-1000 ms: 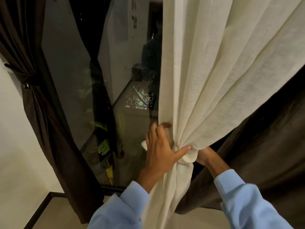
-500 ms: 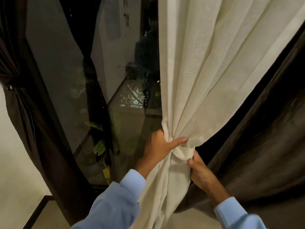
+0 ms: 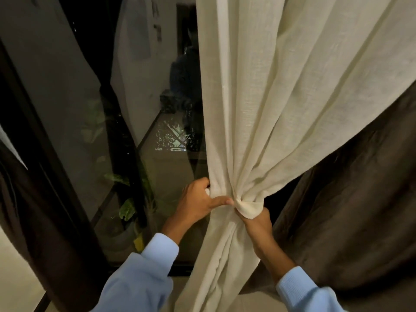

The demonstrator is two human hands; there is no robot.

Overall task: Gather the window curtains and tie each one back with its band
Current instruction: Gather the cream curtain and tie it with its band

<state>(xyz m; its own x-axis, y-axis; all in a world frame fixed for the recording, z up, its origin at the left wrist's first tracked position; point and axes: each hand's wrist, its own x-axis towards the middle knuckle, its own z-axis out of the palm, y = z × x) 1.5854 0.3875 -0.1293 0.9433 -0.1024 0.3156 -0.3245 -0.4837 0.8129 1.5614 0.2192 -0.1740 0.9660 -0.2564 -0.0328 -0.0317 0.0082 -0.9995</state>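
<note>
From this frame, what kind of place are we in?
Likely a room at home, at night: a floor-length glass door, a cream curtain beside a brown curtain, and leafy plants outside the glass.

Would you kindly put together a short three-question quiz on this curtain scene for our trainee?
1. True or false: the left hand and the right hand both grip the cream curtain where it is gathered.
2. What hangs to the right of the cream curtain? A: a dark brown curtain. B: a blue blind. C: a mirror.
3. Fill in: the thumb lying across the front of the gathered point belongs to the ____ hand.

Key: 1 true; 2 A; 3 left.
</note>
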